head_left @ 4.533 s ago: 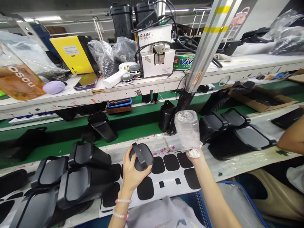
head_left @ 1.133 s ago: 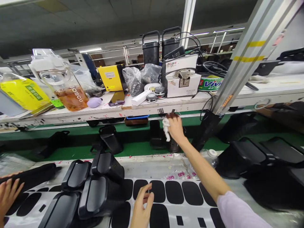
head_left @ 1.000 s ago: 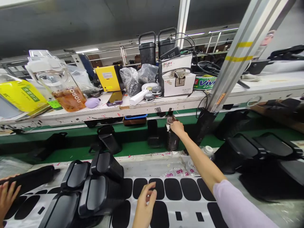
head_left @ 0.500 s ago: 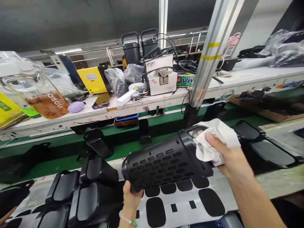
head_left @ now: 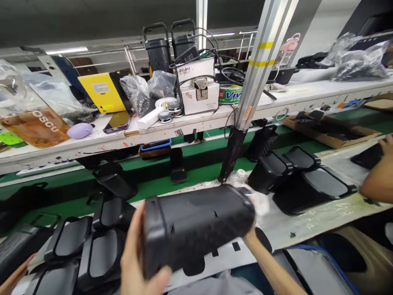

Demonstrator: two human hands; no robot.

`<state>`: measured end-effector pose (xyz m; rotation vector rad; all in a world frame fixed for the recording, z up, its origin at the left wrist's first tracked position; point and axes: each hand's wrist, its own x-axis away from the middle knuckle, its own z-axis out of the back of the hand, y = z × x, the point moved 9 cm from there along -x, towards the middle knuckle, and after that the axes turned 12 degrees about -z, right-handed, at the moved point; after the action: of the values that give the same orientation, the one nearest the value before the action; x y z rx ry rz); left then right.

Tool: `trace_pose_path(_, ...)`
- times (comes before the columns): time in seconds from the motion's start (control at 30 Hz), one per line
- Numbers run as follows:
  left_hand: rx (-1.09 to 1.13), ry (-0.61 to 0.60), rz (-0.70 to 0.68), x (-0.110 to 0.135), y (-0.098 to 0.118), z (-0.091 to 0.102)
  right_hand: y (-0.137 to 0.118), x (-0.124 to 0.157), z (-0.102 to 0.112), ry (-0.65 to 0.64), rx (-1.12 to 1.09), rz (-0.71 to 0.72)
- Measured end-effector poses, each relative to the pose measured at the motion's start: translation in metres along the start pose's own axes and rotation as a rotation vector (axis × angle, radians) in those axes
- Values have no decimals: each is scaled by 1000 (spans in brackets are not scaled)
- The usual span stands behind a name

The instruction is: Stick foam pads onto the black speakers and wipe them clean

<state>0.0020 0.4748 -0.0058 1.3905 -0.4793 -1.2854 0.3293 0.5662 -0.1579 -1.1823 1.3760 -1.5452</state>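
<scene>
A black plastic housing point(head_left: 196, 225), somewhat blurred by motion, lies tilted across the space in front of me, its smooth side towards me. My left hand point(head_left: 138, 258) grips its left end, with the thumb below and the fingers along the edge. At the far right end, my right hand point(head_left: 252, 235) reaches behind the housing, so its fingers are mostly hidden. A blurred white cloth point(head_left: 260, 203) shows just beyond that end, by my right hand. Below lies a white sheet with black stickers point(head_left: 224, 262).
Similar black housings stand at left point(head_left: 104, 254) and right point(head_left: 328, 184). Other people's hands are at the left edge point(head_left: 16, 272) and right edge point(head_left: 379, 176). A metal post point(head_left: 254, 61) rises by the shelf point(head_left: 147, 135), which holds a white box point(head_left: 199, 98).
The housing has turned from its slotted side to a smooth side and come lower. My left hand has shifted to its left end edge; my right hand, with the cloth, has gone behind the right end.
</scene>
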Motion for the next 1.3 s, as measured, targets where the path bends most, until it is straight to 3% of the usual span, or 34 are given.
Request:
trace_pose_path(0.07,-83,-75,30,5,-9,-18,34,8,-20,-82,120,-48)
trace_pose_path(0.13,-294,-210,-68,5,-11,-44,64,13,-32,-171,247,-84)
trace_pose_path(0.23,-588,-425,-324,3,-4,-81,90,11,-30,-270,410,-92)
trace_pose_path(0.3,-659,-493,-375,0,-3,-91,97,5,-17,-315,510,-62)
trace_pose_path(0.37,-687,-513,-359,-5,-4,-92,103,-1,7,-302,615,-27)
trace_pose_path(0.53,-683,-534,-354,-5,-2,-101,134,-10,83,-54,894,-57)
trace_pose_path(0.63,-686,-476,-370,-2,3,-104,151,-10,103,-27,1002,-66)
trace_pose_path(1.0,-670,-391,-324,4,-5,-96,156,-22,88,-378,1130,84)
trace_pose_path(1.3,-729,-350,-371,-1,-4,-95,155,-25,94,-327,1145,167)
